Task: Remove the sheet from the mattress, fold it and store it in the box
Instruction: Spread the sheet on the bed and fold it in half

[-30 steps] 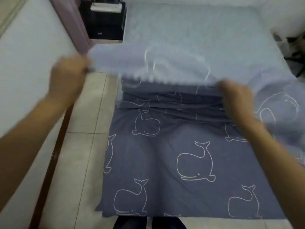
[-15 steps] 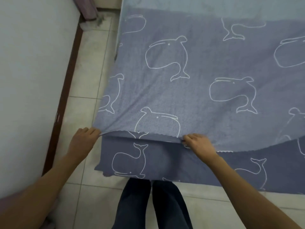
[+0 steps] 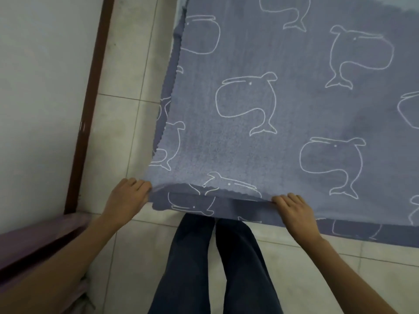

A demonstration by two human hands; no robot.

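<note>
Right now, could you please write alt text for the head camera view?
The left hand and right hand pinch the near edge of a folded blue-grey whale-print sheet. Below, dark trousers stand on a tiled floor; a white wall is at left.

dim, even light | soft focus | wide-angle edge bending

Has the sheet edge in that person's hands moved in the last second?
Yes. The sheet edge has come toward the person, from mid-mattress down onto the lower layer, near its end by the tiled floor.
</note>
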